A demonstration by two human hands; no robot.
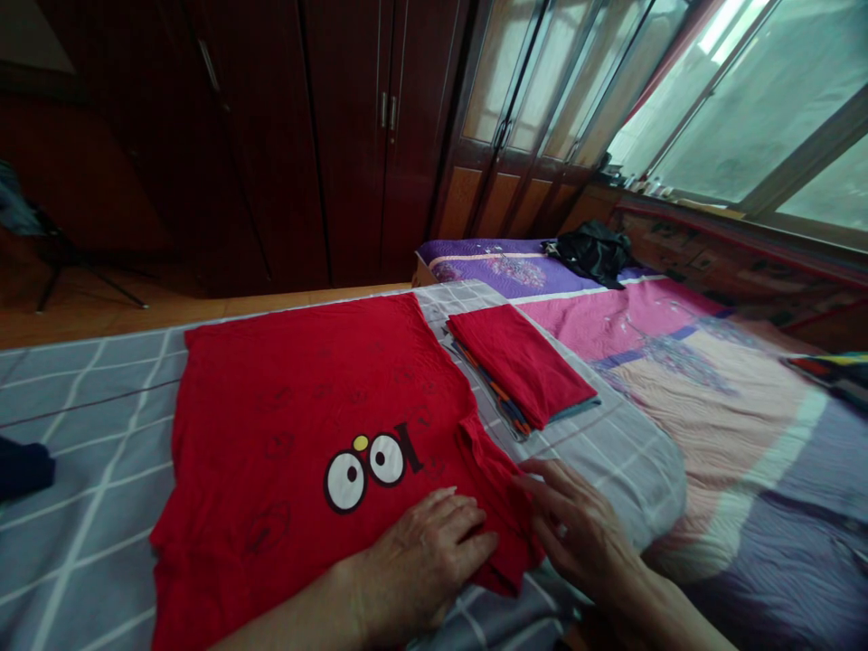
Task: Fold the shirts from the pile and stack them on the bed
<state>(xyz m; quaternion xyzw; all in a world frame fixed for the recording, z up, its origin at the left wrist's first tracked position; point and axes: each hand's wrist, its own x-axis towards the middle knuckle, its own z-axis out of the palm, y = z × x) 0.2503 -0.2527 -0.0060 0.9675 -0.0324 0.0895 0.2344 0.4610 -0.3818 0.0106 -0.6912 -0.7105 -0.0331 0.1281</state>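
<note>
A red T-shirt (pixel 271 407) with a cartoon-eyes print lies spread on a grey checked sheet. Flat on the shirt, below the printed eyes, rests my left hand (pixel 434 542), its fingers stretched out. At the shirt's right edge, my right hand (pixel 576 520) pinches the red cloth of the sleeve between thumb and fingers. Just beyond the hands sits a stack of folded clothes (pixel 522 362) with a red piece on top.
The grey checked sheet (pixel 88 452) covers the surface under the shirt. To the right is a bed with a colourful quilt (pixel 678 362), a black bag (pixel 589 249) on it. A dark blue cloth (pixel 23 468) lies at far left. Dark wardrobes (pixel 353 136) stand behind.
</note>
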